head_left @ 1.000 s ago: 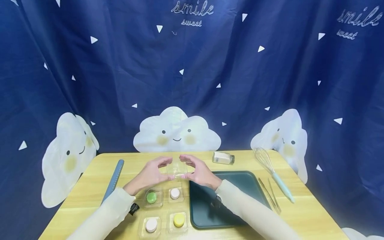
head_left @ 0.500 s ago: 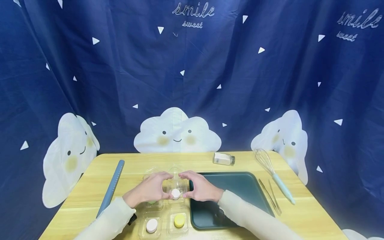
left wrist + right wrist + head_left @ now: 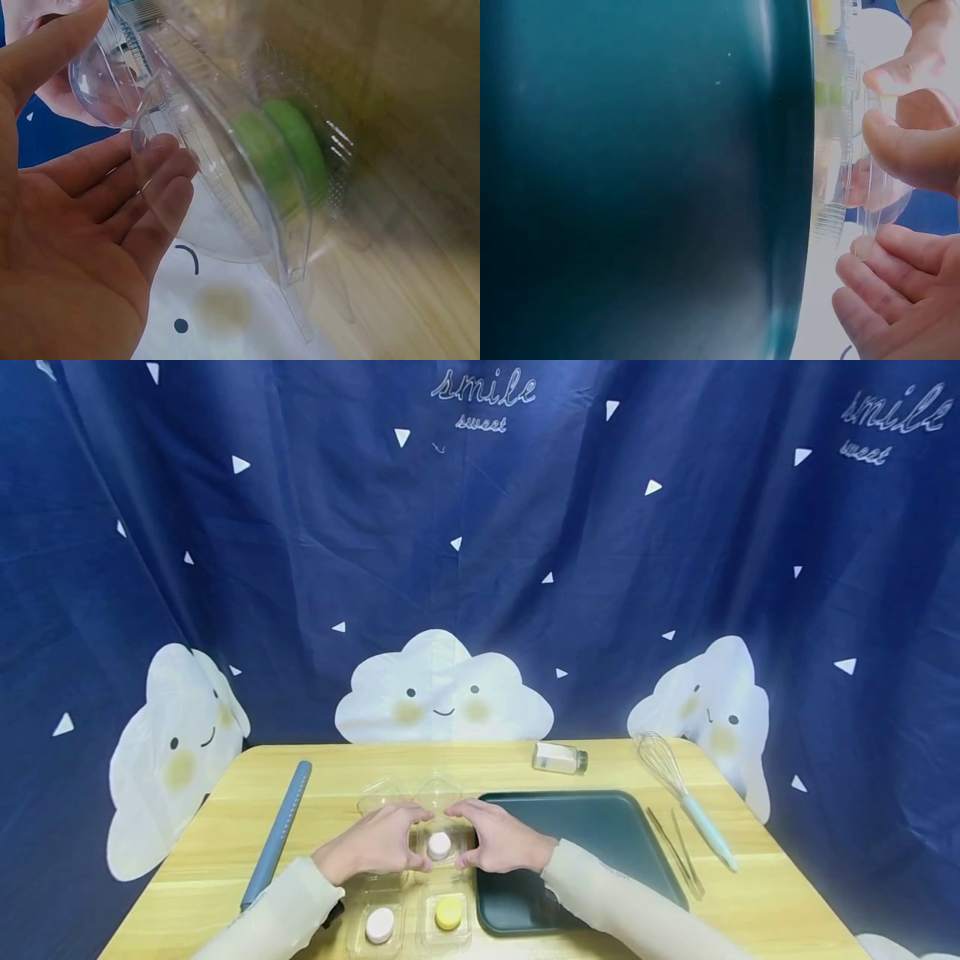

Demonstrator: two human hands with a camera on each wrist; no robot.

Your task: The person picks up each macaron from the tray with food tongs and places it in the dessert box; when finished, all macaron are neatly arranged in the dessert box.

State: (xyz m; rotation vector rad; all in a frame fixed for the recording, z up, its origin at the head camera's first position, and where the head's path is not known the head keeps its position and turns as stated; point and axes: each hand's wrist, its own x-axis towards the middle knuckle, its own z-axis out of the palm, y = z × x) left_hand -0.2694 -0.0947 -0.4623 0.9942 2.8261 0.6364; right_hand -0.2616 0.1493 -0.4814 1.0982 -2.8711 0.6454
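Observation:
My left hand [image 3: 378, 842] and right hand [image 3: 504, 837] face each other around a small clear plastic box holding a white macaron [image 3: 438, 845]. Between them they hold its clear domed lid [image 3: 892, 199], thumbs on the near side and fingertips on the far side. In the right wrist view, the right thumb and fingertips are at the lid's rim. Close beside the left hand's fingers, in the left wrist view, stands a box with a green macaron [image 3: 289, 150] under a clear dome. My left hand hides that green macaron in the head view.
Nearer me are open boxes with a yellow macaron [image 3: 448, 912] and a pale macaron [image 3: 379, 925]. A dark green tray [image 3: 577, 827] lies right of the boxes. Around them are a blue strip [image 3: 277, 835], a jar [image 3: 559, 757], tongs [image 3: 677, 852] and a whisk [image 3: 697, 814].
Both hands have come down and toward me with the clear lid, from above the far part of the table to the white macaron's box. The left hand now covers the green macaron.

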